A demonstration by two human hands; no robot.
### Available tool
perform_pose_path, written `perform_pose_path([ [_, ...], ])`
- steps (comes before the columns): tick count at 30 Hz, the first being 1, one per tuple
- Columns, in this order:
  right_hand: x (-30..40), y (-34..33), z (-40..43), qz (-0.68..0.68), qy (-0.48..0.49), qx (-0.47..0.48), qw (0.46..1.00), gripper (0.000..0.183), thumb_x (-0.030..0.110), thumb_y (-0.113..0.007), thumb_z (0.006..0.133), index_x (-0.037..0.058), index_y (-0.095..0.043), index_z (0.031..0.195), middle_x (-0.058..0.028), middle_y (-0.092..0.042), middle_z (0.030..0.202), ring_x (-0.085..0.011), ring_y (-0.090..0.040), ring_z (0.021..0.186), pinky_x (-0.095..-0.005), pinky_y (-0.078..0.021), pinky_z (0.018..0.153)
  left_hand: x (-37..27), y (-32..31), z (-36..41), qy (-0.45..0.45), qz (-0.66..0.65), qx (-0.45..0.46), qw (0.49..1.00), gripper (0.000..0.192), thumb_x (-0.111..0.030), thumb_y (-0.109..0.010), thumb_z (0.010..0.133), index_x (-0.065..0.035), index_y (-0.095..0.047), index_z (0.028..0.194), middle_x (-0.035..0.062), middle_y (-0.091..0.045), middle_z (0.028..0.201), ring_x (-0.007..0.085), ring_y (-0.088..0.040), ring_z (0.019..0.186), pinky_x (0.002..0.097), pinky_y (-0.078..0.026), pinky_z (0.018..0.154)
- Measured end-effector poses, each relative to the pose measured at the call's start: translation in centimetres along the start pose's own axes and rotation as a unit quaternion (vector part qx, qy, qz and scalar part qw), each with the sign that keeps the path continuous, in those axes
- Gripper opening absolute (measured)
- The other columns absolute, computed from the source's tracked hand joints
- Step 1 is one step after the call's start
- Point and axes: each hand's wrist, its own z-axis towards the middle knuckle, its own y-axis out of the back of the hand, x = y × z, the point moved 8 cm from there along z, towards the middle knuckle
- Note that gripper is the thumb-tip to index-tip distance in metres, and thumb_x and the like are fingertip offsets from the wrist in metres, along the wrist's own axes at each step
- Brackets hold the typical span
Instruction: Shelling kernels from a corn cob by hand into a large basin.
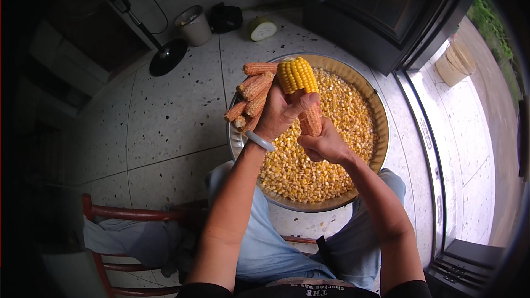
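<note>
My left hand [283,109], a pale bangle on its wrist, is closed around a corn ear [296,75] with yellow kernels on its upper part. Its thumb presses where the kernels end. Below the thumb is a bare reddish cob [310,121], whose lower end my right hand [327,142] grips. Whether ear and cob are one piece, I cannot tell. Both hands are above a wide round metal basin [381,132] holding loose corn kernels [306,178]. Several stripped cobs [254,91] are piled at the basin's left rim, partly hidden behind my left hand.
A red wooden chair [132,214] with cloth over it stands at my left. Beyond the basin are a cut gourd [263,29], a black plastic bag [226,17], a bin [193,27] and a round stand base [168,57]. An open dark door [372,12] and metal threshold [426,145] lie right.
</note>
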Motion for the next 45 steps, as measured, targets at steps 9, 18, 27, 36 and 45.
perform_pose_path([
  [9, 0.2, -0.1, -0.1, 0.018, 0.003, 0.020, 1.000, 0.012, 0.000, -0.059, 0.082, 0.0029, -0.048, 0.079, -0.0018, -0.047, 0.052, -0.0099, -0.043, 0.037, -0.0262, -0.0317, 0.033, -0.2, -0.2, -0.4, 0.014, -0.038, 0.066, 0.997, 0.048, -0.018, -0.071, 0.087, -0.0002, -0.045, 0.124, 0.0059, -0.057, 0.110, 0.0145, -0.059, 0.102, 0.0298, -0.049, 0.091],
  [18, 0.1, -0.1, 0.1, -0.007, 0.013, -0.008, 1.000, 0.011, 0.000, -0.060, 0.081, 0.0016, -0.048, 0.081, -0.0013, -0.047, 0.052, -0.0095, -0.043, 0.038, -0.0262, -0.0318, 0.033, 0.4, -0.1, -0.2, 0.020, -0.024, -0.022, 0.999, 0.047, -0.026, -0.073, 0.087, 0.0004, -0.049, 0.117, 0.0068, -0.061, 0.098, 0.0155, -0.066, 0.084, 0.0304, -0.056, 0.079],
  [27, -0.1, 0.0, -0.1, 0.019, -0.004, 0.003, 1.000, 0.011, 0.000, -0.058, 0.081, 0.0011, -0.048, 0.085, -0.0018, -0.047, 0.054, -0.0099, -0.043, 0.038, -0.0263, -0.0310, 0.034, 0.1, -0.5, -0.2, 0.026, -0.003, 0.010, 1.000, 0.039, -0.028, -0.072, 0.088, -0.0004, -0.055, 0.110, 0.0048, -0.063, 0.094, 0.0127, -0.065, 0.084, 0.0280, -0.054, 0.077],
  [36, -0.3, 0.0, 0.0, 0.033, -0.009, 0.021, 0.999, 0.014, -0.001, -0.058, 0.082, 0.0026, -0.046, 0.087, -0.0010, -0.045, 0.054, -0.0096, -0.041, 0.038, -0.0266, -0.0294, 0.034, -0.5, -0.5, -0.2, 0.006, -0.017, 0.042, 0.999, 0.039, -0.019, -0.069, 0.088, -0.0002, -0.051, 0.117, 0.0055, -0.061, 0.103, 0.0130, -0.062, 0.093, 0.0299, -0.052, 0.084],
  [45, -0.8, -0.1, 0.3, 0.019, -0.005, -0.004, 1.000, 0.012, 0.000, -0.058, 0.081, 0.0030, -0.046, 0.081, -0.0019, -0.046, 0.054, -0.0098, -0.042, 0.038, -0.0265, -0.0295, 0.033, 0.7, -0.3, -0.2, 0.040, -0.038, -0.031, 0.998, 0.045, -0.028, -0.073, 0.088, 0.0000, -0.051, 0.114, 0.0054, -0.059, 0.096, 0.0133, -0.065, 0.084, 0.0270, -0.056, 0.074],
])
